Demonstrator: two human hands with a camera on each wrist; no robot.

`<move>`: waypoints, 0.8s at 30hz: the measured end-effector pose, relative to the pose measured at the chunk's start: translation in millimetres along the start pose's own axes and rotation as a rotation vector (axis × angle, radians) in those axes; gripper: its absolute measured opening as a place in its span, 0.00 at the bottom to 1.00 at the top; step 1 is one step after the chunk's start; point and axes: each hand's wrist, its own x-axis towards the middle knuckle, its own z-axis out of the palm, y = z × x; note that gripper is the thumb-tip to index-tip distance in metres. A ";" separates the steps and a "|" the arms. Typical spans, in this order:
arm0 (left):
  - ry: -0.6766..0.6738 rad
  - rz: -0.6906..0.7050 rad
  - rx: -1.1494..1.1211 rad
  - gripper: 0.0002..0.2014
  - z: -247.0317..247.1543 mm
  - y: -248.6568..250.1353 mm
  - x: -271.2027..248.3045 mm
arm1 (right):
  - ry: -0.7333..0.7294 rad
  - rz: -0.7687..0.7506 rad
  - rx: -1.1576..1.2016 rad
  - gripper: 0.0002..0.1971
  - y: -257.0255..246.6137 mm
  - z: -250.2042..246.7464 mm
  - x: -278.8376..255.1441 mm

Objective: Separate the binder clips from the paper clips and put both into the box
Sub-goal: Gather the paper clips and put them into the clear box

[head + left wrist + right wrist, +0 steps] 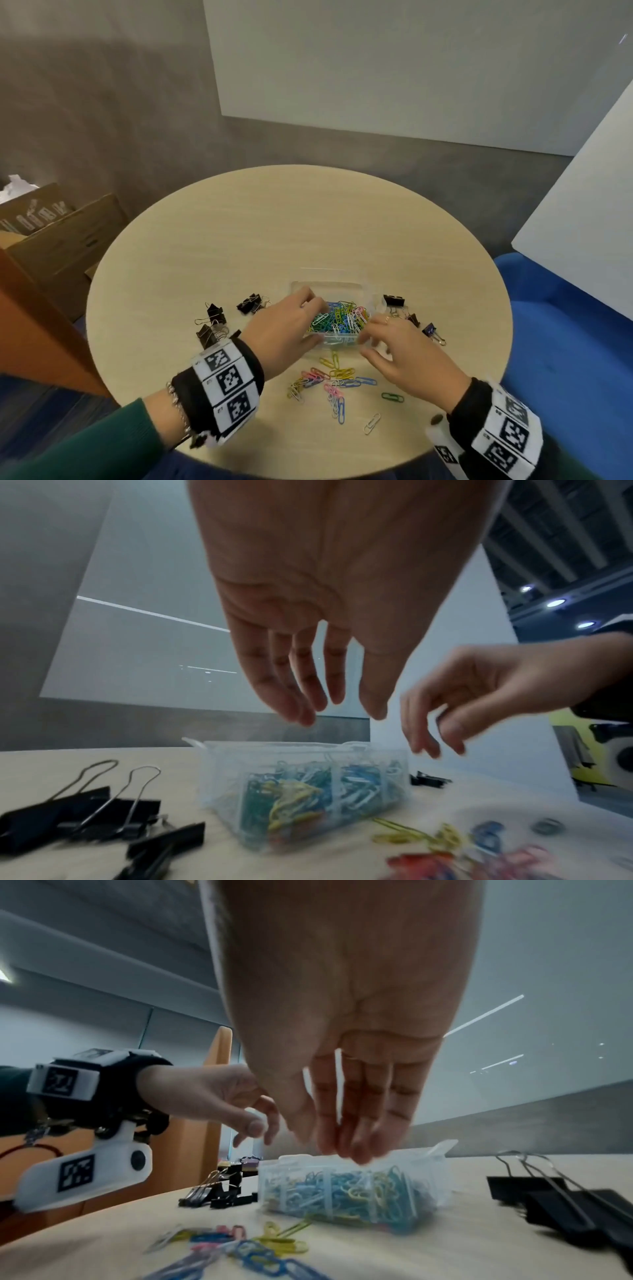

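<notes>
Both hands: left hand (287,329) and right hand (407,353) spread, empty | clear plastic box (371,294) of coloured wire paper clips (342,320) | risk: black metal binder clips (214,325) at 9 o'clock mixing in.

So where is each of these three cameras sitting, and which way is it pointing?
Head: worn on the head, looking down at the round table; shows both forearms, left hand and right hand.
Left wrist: under the left wrist, looking along the fingers toward the plastic box.
Right wrist: under the right wrist, looking along its fingers at the same box.
All three share the box of paper clips.
</notes>
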 end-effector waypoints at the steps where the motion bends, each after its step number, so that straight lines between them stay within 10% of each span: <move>1: -0.004 0.002 -0.007 0.16 0.0 0.0 -7.4 | -0.061 0.049 -0.027 0.08 4.5 1.9 -8.5; 9: -0.363 -0.097 -0.041 0.11 22.0 -25.4 -38.5 | -0.312 0.318 0.070 0.15 17.7 4.1 -31.8; 17: -0.276 0.011 -0.167 0.14 35.4 6.4 -3.9 | -0.282 0.164 0.102 0.21 -31.5 21.7 -1.3; 24: -0.218 0.050 -0.111 0.42 35.1 9.9 -23.7 | -0.411 0.229 0.068 0.52 -16.6 7.5 -20.8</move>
